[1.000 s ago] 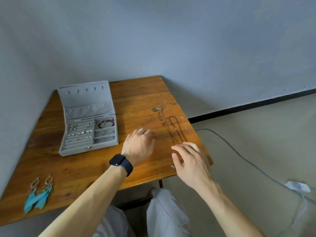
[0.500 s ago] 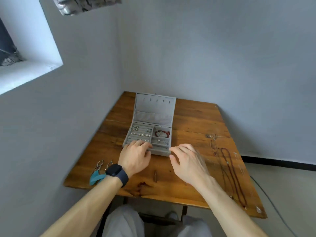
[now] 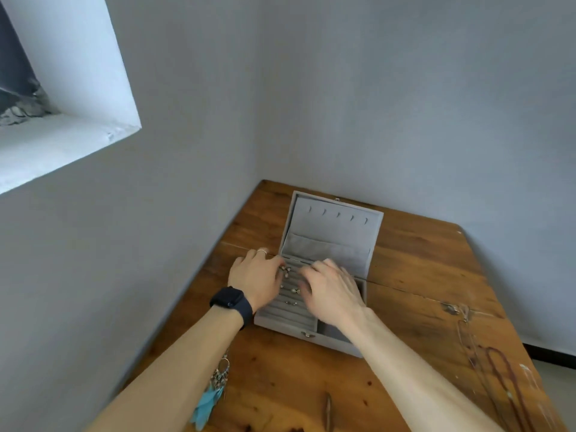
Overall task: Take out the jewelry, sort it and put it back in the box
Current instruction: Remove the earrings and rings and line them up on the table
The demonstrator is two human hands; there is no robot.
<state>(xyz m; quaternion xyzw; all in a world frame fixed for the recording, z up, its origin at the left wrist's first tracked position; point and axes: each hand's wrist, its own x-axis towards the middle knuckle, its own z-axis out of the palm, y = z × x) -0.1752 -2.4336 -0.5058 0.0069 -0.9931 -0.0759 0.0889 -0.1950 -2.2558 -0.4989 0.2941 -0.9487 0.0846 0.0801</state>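
With both hands over the open grey jewelry box (image 3: 330, 241) at frame centre, left hand (image 3: 257, 279) and right hand (image 3: 332, 289) curl loosely, any grasp unclear, so blurred fingers may dislodge small earrings (image 3: 288, 289) from the slotted rows.

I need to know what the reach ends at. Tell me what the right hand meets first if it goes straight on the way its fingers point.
Probably the small pieces in the ring rows of the open box, just ahead of the right hand; depth is unclear.
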